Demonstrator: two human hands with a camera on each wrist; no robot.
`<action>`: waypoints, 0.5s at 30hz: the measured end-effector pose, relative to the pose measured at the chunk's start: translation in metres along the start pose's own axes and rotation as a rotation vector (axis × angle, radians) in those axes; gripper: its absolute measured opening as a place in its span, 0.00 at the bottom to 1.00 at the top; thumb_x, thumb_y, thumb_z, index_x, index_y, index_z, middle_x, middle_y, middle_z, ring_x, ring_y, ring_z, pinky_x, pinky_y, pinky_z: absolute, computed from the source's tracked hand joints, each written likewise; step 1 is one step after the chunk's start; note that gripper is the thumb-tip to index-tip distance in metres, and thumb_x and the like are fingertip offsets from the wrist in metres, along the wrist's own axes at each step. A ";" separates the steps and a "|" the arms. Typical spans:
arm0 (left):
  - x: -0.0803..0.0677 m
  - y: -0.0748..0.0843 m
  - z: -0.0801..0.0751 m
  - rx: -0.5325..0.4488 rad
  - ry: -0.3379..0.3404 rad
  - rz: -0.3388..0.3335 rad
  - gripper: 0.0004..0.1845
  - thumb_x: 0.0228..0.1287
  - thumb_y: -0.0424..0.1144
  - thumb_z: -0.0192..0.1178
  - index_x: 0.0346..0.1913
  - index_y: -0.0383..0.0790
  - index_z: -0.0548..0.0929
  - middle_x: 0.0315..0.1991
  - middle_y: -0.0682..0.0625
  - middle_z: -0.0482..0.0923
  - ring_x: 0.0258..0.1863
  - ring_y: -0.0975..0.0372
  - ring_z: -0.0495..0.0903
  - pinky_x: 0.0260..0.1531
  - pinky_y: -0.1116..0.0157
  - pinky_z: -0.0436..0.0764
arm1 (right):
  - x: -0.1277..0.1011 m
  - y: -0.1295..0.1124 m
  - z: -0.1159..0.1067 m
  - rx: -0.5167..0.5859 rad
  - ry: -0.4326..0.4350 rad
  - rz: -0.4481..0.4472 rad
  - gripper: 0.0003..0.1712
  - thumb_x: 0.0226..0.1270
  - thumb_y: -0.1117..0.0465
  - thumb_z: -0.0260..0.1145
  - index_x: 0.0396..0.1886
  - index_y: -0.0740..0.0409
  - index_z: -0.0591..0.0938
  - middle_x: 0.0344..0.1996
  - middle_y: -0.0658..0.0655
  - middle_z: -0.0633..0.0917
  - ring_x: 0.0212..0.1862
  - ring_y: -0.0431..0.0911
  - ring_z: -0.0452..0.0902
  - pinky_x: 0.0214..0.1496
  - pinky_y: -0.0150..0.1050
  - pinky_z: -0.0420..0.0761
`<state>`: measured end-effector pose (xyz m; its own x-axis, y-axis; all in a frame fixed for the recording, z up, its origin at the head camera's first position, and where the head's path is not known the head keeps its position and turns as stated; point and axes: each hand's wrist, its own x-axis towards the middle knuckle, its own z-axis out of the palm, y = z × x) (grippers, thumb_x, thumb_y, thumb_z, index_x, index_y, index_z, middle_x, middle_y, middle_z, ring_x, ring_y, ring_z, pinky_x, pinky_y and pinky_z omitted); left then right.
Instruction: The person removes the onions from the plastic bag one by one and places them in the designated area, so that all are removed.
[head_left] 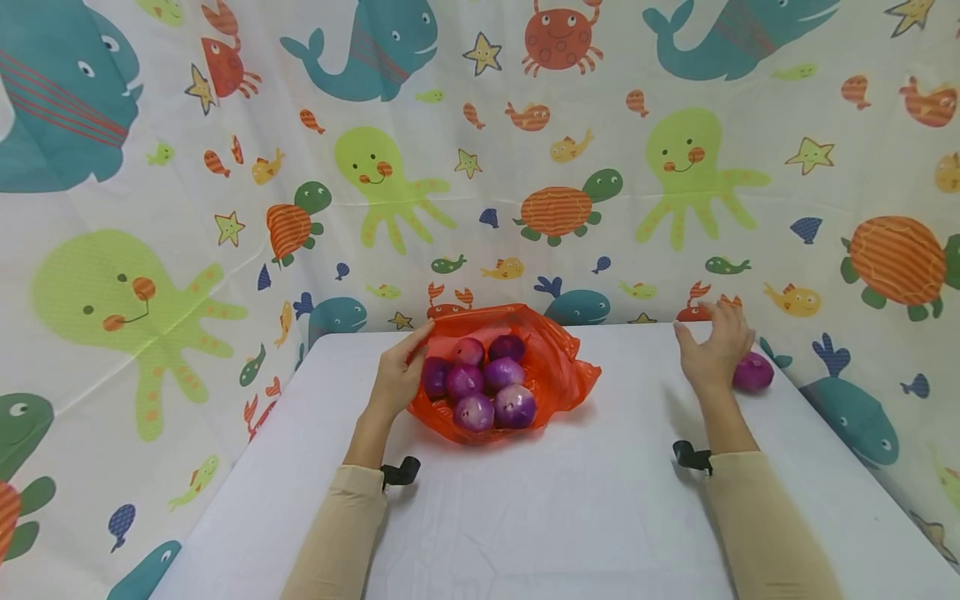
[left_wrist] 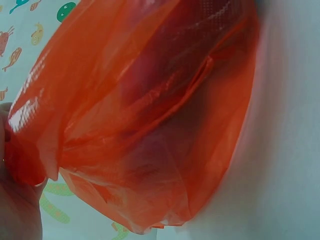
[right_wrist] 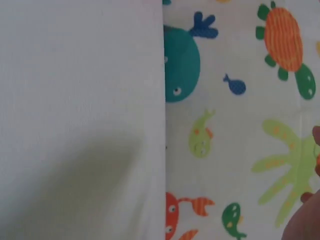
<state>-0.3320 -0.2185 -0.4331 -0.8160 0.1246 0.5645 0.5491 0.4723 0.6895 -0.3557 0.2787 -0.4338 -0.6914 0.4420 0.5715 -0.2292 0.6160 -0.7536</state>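
Orange bag of purple onions held at the left, one loose onion by the right hand.

The crinkled orange plastic bag [head_left: 555,367] lies open at the back middle of the white counter [head_left: 525,500], with six round purple onions [head_left: 487,385] heaped in its mouth. The left hand [head_left: 399,375] grips the bag's left edge, fingers [head_left: 420,336] curled over the rim and clamped on the plastic; the left wrist view shows the film bunched against the palm. A single loose purple onion [head_left: 753,372] sits near the counter's right edge, just behind the right hand [head_left: 714,348], whose fingers [head_left: 726,315] are spread apart and hold nothing. A sea-creature patterned cloth [head_left: 480,167] hangs all round.
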 end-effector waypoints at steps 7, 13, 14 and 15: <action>-0.001 0.001 0.001 0.024 0.003 0.020 0.25 0.78 0.26 0.53 0.74 0.40 0.74 0.73 0.46 0.75 0.74 0.51 0.73 0.70 0.55 0.75 | -0.023 -0.037 0.033 0.038 -0.102 -0.221 0.27 0.71 0.56 0.70 0.65 0.62 0.79 0.72 0.66 0.73 0.79 0.65 0.54 0.81 0.69 0.34; 0.000 0.001 0.000 0.020 -0.003 0.021 0.25 0.78 0.26 0.52 0.75 0.40 0.73 0.74 0.47 0.74 0.75 0.53 0.72 0.71 0.57 0.74 | -0.042 -0.072 0.043 0.096 -0.178 -0.388 0.29 0.68 0.55 0.72 0.66 0.59 0.79 0.72 0.63 0.74 0.75 0.62 0.61 0.81 0.68 0.42; 0.001 0.001 0.000 0.020 -0.003 0.022 0.25 0.78 0.26 0.52 0.75 0.39 0.73 0.74 0.47 0.74 0.75 0.53 0.72 0.71 0.57 0.74 | -0.045 -0.077 0.045 0.108 -0.190 -0.414 0.30 0.68 0.55 0.73 0.66 0.60 0.79 0.72 0.64 0.74 0.74 0.61 0.62 0.79 0.68 0.45; 0.001 0.001 0.000 0.021 -0.003 0.023 0.25 0.78 0.27 0.52 0.75 0.39 0.73 0.74 0.48 0.74 0.75 0.53 0.72 0.71 0.57 0.74 | -0.048 -0.082 0.046 0.122 -0.203 -0.439 0.30 0.67 0.56 0.73 0.66 0.61 0.79 0.71 0.64 0.75 0.73 0.61 0.63 0.78 0.68 0.48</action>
<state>-0.3322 -0.2177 -0.4320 -0.8037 0.1386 0.5787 0.5641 0.4872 0.6667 -0.3359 0.1771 -0.4146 -0.6286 0.0146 0.7776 -0.5987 0.6291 -0.4958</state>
